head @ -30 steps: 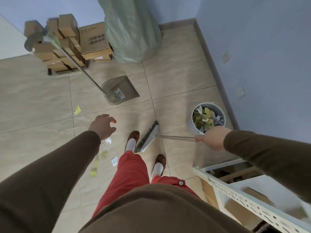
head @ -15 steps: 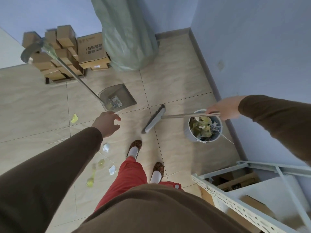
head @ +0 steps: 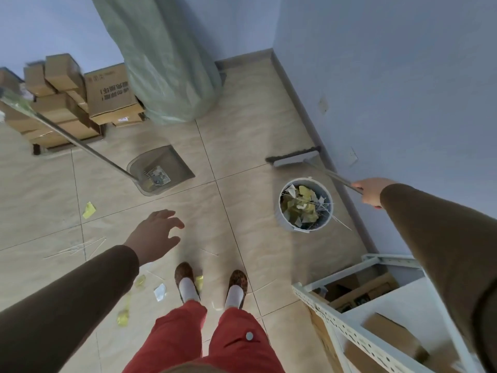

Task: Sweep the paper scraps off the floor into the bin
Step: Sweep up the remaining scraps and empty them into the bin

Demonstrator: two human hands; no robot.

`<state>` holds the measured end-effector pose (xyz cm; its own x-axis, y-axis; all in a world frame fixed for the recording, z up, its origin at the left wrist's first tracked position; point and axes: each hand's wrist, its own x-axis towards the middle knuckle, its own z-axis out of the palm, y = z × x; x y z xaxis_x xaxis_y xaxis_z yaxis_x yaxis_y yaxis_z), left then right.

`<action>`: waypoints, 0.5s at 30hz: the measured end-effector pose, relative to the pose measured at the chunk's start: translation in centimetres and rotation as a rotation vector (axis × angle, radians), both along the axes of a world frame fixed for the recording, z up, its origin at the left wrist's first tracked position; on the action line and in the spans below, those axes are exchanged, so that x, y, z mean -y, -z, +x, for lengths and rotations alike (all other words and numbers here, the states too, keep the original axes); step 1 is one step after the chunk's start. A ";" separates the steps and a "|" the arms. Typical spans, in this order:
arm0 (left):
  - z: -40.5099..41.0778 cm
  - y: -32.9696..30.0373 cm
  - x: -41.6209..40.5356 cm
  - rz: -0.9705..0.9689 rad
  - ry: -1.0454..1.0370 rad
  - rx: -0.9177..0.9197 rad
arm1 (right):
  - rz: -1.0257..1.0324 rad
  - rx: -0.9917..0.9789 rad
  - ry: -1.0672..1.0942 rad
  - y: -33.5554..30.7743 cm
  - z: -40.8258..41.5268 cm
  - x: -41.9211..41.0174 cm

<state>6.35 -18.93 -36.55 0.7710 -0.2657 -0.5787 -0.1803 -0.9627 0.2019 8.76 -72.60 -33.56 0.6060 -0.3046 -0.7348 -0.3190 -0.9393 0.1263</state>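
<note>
Our right hand (head: 369,191), its grip closed on the broom (head: 294,156), has swung it past the bin (head: 305,204) to the wall; left hand (head: 156,234) hangs open, while paper scraps (head: 88,210) remain unswept on the floor (head: 242,125).

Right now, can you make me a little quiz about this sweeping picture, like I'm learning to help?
1. True or false: the right hand grips the broom by its handle.
2. Where is the broom's head? A) inside the bin B) on the floor by the wall, beyond the bin C) in the dustpan
3. Fill in: the left hand holds ____.

Key
1. True.
2. B.
3. Nothing; its fingers are spread above the floor. Paper scraps lie on the tiles to its left and near the feet.
</note>
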 end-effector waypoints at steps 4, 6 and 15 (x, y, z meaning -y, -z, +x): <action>-0.6 0.7 -0.1 -0.017 0.019 -0.037 | 0.051 -0.054 0.184 2.7 -4.6 2.1; -1.0 0.9 -0.6 -0.023 0.017 -0.054 | 0.099 -0.049 0.329 5.1 -8.4 2.4; -4.5 0.8 -4.1 -0.065 0.041 -0.059 | 0.343 0.071 1.152 10.2 -22.3 -6.6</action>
<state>1.89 -14.87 -37.40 0.7237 -0.3352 -0.6032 -0.2056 -0.9392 0.2751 -13.57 -66.03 -43.75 0.1497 -0.4888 -0.8594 -0.9887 -0.0798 -0.1268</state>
